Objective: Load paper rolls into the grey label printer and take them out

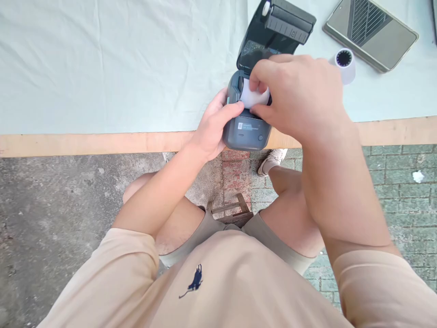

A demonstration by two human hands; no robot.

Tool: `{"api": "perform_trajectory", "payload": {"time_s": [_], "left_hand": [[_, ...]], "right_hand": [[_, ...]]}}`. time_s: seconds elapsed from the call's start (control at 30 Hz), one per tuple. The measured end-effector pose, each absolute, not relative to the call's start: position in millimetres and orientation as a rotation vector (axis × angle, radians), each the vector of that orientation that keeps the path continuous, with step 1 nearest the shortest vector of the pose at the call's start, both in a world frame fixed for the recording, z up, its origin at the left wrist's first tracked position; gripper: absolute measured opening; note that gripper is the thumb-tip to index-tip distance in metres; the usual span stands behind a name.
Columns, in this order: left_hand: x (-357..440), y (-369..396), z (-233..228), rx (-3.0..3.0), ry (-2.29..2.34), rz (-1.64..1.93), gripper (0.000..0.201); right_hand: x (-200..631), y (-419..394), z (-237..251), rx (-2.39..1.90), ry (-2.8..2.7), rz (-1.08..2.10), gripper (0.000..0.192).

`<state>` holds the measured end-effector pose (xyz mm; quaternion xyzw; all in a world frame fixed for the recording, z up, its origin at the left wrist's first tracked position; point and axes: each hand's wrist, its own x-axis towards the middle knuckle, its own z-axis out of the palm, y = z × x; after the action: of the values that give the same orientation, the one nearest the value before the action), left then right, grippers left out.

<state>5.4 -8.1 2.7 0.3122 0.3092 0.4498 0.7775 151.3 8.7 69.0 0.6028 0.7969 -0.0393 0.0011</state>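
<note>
A small dark grey label printer (247, 133) is at the table's front edge, its lid (261, 36) swung up and back. My left hand (216, 123) is wrapped round the printer's left side, thumb on the rim of the opening. Inside the compartment sits a white paper roll (253, 96). From the right, my right hand (293, 93) reaches over the printer, its fingers and thumb closed on the roll. The right side of the compartment is hidden behind that hand.
A phone (372, 32) lies on the pale cloth (119, 64) at the back right. Beside it stands a white roll with a dark core (344, 66). The wooden table edge (85, 143) runs across in front of my knees, above a wooden stool (235, 212).
</note>
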Motion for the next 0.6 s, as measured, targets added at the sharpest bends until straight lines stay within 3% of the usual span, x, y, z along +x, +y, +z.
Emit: {"api": "perform_trajectory", "payload": {"time_s": [0.2, 0.6], "left_hand": [[6, -7, 4, 0.699, 0.725, 0.967, 0.013], [4, -4, -4, 0.75, 0.755, 0.967, 0.017]], "right_hand": [[149, 16, 66, 1.877, 2.545, -0.103, 0.013], [147, 26, 67, 1.801, 2.517, -0.11, 0.019]]}}
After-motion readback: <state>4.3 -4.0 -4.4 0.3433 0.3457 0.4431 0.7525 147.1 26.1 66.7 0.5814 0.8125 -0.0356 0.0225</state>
